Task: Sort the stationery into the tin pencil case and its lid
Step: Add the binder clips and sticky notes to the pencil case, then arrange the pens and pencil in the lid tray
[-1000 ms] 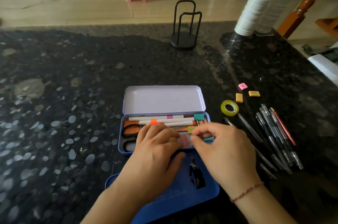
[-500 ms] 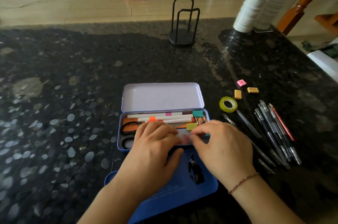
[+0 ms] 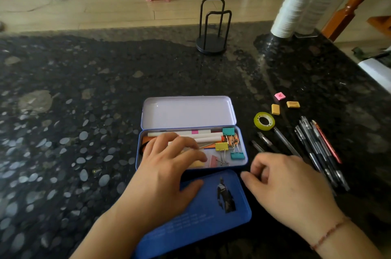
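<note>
Left fingers [image 3: 169,146] spread flat in the blue tin pencil case [image 3: 138,148], right fingers [image 3: 254,171] loosely curled, empty; beyond them, slim stiff plastic pens [image 3: 317,146] look light, best pinched mid-barrel.

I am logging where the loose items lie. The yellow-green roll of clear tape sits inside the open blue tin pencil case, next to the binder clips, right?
Not quite. The head view shows the yellow-green roll of clear tape lying on the dark speckled stone counter, to the right of the open blue tin pencil case, outside it. The coloured binder clips are inside the case.
</note>
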The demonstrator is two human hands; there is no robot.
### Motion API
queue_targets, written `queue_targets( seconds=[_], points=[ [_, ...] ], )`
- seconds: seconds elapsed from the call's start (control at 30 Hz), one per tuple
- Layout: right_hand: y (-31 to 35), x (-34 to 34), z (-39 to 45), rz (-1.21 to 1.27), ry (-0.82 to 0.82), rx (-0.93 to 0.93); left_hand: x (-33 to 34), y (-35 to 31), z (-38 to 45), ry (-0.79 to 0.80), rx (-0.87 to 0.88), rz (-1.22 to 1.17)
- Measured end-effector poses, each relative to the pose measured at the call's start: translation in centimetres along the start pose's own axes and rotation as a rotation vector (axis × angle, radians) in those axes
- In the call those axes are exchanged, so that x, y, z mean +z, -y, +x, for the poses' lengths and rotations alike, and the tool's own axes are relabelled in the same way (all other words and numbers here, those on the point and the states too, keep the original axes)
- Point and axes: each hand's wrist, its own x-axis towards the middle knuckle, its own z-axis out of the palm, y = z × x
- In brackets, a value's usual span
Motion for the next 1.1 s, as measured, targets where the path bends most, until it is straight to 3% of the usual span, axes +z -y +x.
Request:
queue_targets(
  seconds=[0.23,0.5,0.6,0.67,0.8,1.0,1.1],
  points=[
    [-5.3,-0.7,-0.4,-0.119,0.001,0.153,-0.7,2.0,0.0,0.020,0.011,0.030],
    [-7.2,0.2,-0.5,-0.098,-0.086,0.130,0.0,1.8,1.2,-0.187,-0.077,0.078],
    [-7.0,-0.2,-0.6,-0.001,-0.224,-0.013,-0.9,0.1,0.5,-0.152,-0.027,0.048],
    [-5.3,-0.3,-0.8,0.066,-0.262,-0.198,-1.6,-1.1,-0.6,-0.143,-0.098,-0.018],
    [-0.3,1.5,-1.4,0.038,-0.176,-0.483,-3.5,-2.2,-1.8,-0.312,-0.227,-0.160],
    [1.3,3.9,-0.1,0.057,-0.147,-0.534,-0.6,-4.0,-1.8,0.084,-0.093,0.040],
    [-1.9,2.1,0.5,0.126,-0.253,-0.264,0.8,-4.0,-2.1,0.276,-0.067,0.212]
  ],
)
